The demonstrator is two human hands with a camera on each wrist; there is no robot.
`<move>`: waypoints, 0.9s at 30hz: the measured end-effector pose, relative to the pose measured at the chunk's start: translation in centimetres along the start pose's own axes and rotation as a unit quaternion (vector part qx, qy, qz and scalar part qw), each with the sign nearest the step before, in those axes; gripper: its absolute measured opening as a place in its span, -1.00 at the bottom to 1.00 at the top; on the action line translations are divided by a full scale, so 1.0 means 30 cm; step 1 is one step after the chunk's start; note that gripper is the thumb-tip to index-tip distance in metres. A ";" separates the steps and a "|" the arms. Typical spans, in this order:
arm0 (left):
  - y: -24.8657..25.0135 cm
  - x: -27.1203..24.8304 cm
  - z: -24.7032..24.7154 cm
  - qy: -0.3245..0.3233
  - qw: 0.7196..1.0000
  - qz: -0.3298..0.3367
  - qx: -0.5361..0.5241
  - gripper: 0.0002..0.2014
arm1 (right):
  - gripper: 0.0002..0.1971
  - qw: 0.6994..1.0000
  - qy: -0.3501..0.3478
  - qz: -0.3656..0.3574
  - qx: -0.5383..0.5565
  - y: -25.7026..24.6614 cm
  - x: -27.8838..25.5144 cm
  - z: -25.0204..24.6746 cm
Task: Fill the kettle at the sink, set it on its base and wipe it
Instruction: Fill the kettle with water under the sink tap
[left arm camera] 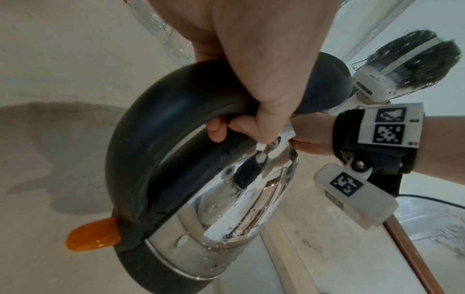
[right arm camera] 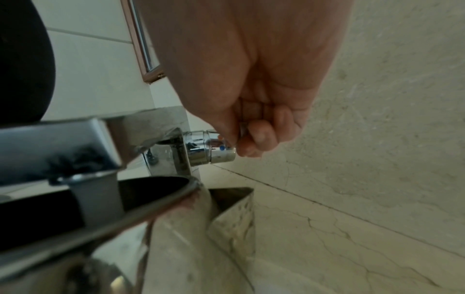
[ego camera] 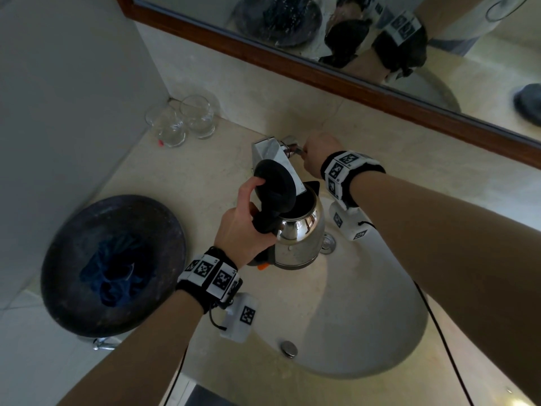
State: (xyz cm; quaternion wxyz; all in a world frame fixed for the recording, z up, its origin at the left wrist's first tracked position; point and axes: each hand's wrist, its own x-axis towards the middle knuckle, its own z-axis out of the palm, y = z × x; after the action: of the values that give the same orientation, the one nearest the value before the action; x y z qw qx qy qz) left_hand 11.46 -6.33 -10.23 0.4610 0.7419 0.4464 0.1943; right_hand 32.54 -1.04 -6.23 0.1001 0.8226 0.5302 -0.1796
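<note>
A shiny steel kettle point(ego camera: 301, 232) with a black handle point(left arm camera: 141, 127) and an orange switch point(left arm camera: 91, 236) hangs over the sink basin point(ego camera: 366, 332), its black lid point(ego camera: 273, 186) tipped up. My left hand point(ego camera: 243, 227) grips the handle, thumb against the lid. The kettle's open mouth point(right arm camera: 141, 191) sits right under the square chrome tap spout point(ego camera: 275, 158). My right hand point(ego camera: 316, 155) pinches the tap's chrome lever point(right arm camera: 214, 148) beside the spout. Whether water is running I cannot tell.
Two clear glasses point(ego camera: 183, 121) stand in the back left corner of the marble counter point(ego camera: 205, 177). A dark round tray point(ego camera: 73, 303) with a blue cloth point(ego camera: 117, 271) lies at the left. A wood-framed mirror point(ego camera: 322, 71) runs along the back wall.
</note>
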 end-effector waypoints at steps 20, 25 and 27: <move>-0.006 -0.006 0.006 -0.001 1.000 0.005 0.001 -0.12 | -0.77 1.000 0.003 -0.016 -0.004 0.005 0.003 0.010; -0.006 -0.004 0.003 -0.002 1.000 0.007 0.002 -0.11 | -0.76 1.000 -0.004 -0.016 -0.003 0.008 0.008 0.015; -0.006 0.000 0.006 0.001 1.000 0.008 -0.001 -0.12 | -0.76 1.000 -0.009 -0.015 0.000 0.008 0.010 0.016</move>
State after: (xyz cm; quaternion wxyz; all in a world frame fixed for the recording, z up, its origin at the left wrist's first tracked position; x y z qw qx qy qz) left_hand 11.51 -6.39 -10.47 0.4598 0.7449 0.4405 0.1995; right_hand 32.79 -1.07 -6.79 0.1027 0.8130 0.5412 -0.1886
